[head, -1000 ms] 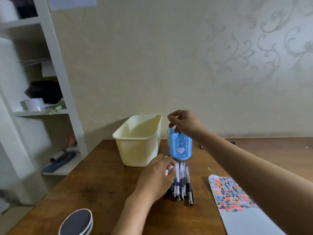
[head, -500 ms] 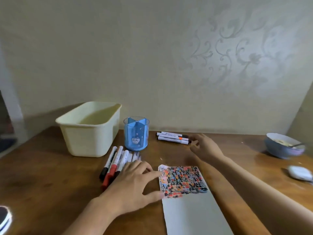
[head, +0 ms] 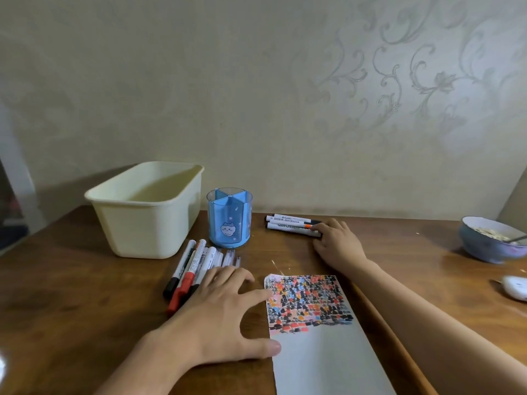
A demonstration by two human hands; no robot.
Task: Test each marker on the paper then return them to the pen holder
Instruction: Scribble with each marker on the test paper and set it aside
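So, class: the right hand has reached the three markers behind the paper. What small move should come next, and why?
Probably curl the right hand fingers round one of the three markers and lift it. The fingertips already touch them, the pen holder looks empty, and the left hand rests flat at the paper edge.

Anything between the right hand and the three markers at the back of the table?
Nothing visible. The right hand already has its fingertips at the right end of the three white-barrelled markers lying behind the wooden table's middle; no object sits between.
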